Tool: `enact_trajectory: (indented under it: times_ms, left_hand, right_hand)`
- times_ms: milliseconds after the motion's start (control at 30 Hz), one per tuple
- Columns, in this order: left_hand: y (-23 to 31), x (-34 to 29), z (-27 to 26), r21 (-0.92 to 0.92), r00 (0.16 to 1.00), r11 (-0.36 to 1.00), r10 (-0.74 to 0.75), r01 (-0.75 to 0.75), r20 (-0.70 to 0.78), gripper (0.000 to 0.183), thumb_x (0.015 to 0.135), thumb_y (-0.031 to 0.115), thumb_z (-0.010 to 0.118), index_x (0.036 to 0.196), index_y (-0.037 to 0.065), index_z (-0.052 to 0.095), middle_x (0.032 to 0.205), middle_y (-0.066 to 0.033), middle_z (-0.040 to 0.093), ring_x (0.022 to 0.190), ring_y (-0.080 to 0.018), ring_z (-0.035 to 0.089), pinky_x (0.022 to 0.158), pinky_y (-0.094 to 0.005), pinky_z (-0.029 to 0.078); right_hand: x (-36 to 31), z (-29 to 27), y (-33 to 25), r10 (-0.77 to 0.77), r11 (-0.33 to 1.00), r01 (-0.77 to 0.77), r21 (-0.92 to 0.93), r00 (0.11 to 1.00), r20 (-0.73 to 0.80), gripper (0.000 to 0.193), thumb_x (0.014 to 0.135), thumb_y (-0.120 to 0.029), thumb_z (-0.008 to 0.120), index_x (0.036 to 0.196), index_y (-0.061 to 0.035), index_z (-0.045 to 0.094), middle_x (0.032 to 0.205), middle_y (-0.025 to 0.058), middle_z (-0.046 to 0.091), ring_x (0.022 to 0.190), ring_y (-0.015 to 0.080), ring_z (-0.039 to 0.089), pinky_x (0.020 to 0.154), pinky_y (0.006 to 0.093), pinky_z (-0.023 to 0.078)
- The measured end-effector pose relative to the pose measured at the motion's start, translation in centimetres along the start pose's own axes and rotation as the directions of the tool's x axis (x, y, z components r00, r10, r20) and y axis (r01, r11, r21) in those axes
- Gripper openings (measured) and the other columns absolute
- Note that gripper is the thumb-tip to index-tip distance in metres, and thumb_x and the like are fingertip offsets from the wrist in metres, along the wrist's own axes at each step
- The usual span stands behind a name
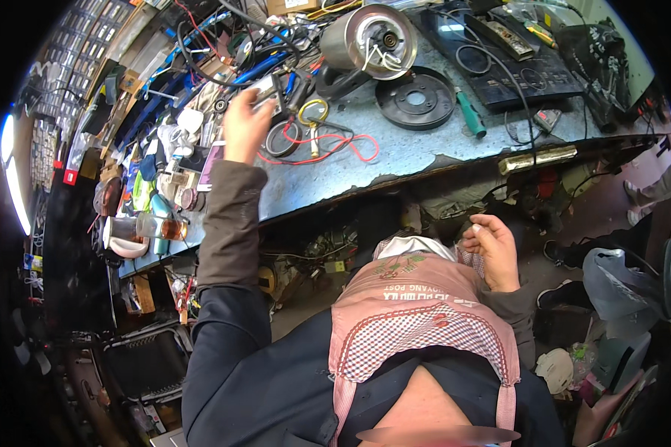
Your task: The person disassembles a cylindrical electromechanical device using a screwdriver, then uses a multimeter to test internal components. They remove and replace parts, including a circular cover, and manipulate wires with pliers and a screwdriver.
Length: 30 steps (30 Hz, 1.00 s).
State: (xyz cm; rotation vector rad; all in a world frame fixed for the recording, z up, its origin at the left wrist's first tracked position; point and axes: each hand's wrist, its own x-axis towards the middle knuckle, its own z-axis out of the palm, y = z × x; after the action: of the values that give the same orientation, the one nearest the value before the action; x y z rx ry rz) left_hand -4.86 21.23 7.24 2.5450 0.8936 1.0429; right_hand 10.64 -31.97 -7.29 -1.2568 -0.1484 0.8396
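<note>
Dark cloth jacket (235,380) and pink, check-bibbed apron (425,328) nearest, left hand (246,127) part-curled above worn blue bench (298,186), near thin red cable (377,146) lying there, right hand (495,252) loosely bent by apron's right edge, cannot tell whether either grips anything.

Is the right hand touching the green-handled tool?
Apart. The head view shows a gap: the green-handled tool lies on the workbench, the right hand beyond its edge.
</note>
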Motion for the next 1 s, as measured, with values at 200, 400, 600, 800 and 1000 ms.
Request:
enact_trajectory:
  times_ms: [200, 400, 600, 800, 1000]
  left_hand:
    - [4.9, -3.8, 2.4, 0.128, 0.92, 0.947, 0.245, -0.295, 0.306, 0.033, 0.09, 0.012, 0.072, 0.121, 0.009, 0.082, 0.118, -0.016, 0.077, 0.109, -0.0409, 0.072, 0.096, -0.049, 0.058]
    - [6.4, -3.8, 4.2, 0.308, 0.745, 0.713, 0.442, -0.63, 0.499, 0.023, 0.091, 0.009, 0.068, 0.11, 0.014, 0.079, 0.111, -0.0066, 0.071, 0.11, -0.0329, 0.066, 0.094, -0.0498, 0.053]
    - [5.4, -4.9, 1.6, 0.301, 0.939, 0.89, 0.317, -0.343, 0.134, 0.016, 0.09, 0.014, 0.077, 0.106, 0.012, 0.08, 0.108, -0.0099, 0.071, 0.106, -0.0358, 0.07, 0.09, -0.0477, 0.057]
    - [2.3, -6.6, 2.4, 0.234, 0.988, 0.965, 0.088, -0.115, 0.125, 0.018, 0.091, 0.007, 0.072, 0.106, 0.006, 0.081, 0.111, -0.0189, 0.073, 0.098, -0.0424, 0.073, 0.091, -0.0501, 0.059]
    - [7.9, -8.4, -0.7, -0.107, 0.968, 0.984, 0.115, -0.142, -0.225, 0.019, 0.09, -0.002, 0.077, 0.107, 0.002, 0.082, 0.105, -0.0109, 0.076, 0.082, -0.0213, 0.074, 0.076, -0.0329, 0.06]
  right_hand:
    - [-0.6, -0.8, 0.9, 0.048, 0.999, -0.048, -0.017, 0.999, -0.011, 0.024, 0.109, -0.011, 0.065, 0.129, 0.0006, 0.069, 0.1, 0.0071, 0.075, 0.084, 0.0137, 0.07, 0.08, 0.0283, 0.058]
    - [0.0, -0.9, 1.7, 0.043, 0.999, -0.043, -0.025, 0.999, 0.012, 0.025, 0.109, -0.01, 0.063, 0.132, 0.0009, 0.067, 0.1, 0.0072, 0.074, 0.083, 0.0131, 0.069, 0.08, 0.0283, 0.058]
    - [-0.2, -1.4, 2.5, 0.041, 0.999, -0.041, -0.003, 0.999, -0.027, 0.025, 0.108, -0.01, 0.065, 0.13, 0.0032, 0.067, 0.1, 0.0079, 0.075, 0.082, 0.0134, 0.07, 0.079, 0.0276, 0.058]
    - [0.5, -1.2, 2.8, 0.082, 0.996, -0.081, -0.042, 0.996, 0.027, 0.024, 0.108, -0.01, 0.065, 0.13, 0.0013, 0.068, 0.1, 0.0077, 0.075, 0.083, 0.013, 0.07, 0.079, 0.028, 0.058]
    - [1.2, 0.9, 1.5, -0.137, 0.967, 0.144, -0.209, 0.989, 0.048, 0.021, 0.109, -0.006, 0.065, 0.129, 0.0003, 0.068, 0.102, 0.0056, 0.074, 0.084, 0.0118, 0.07, 0.079, 0.0278, 0.058]
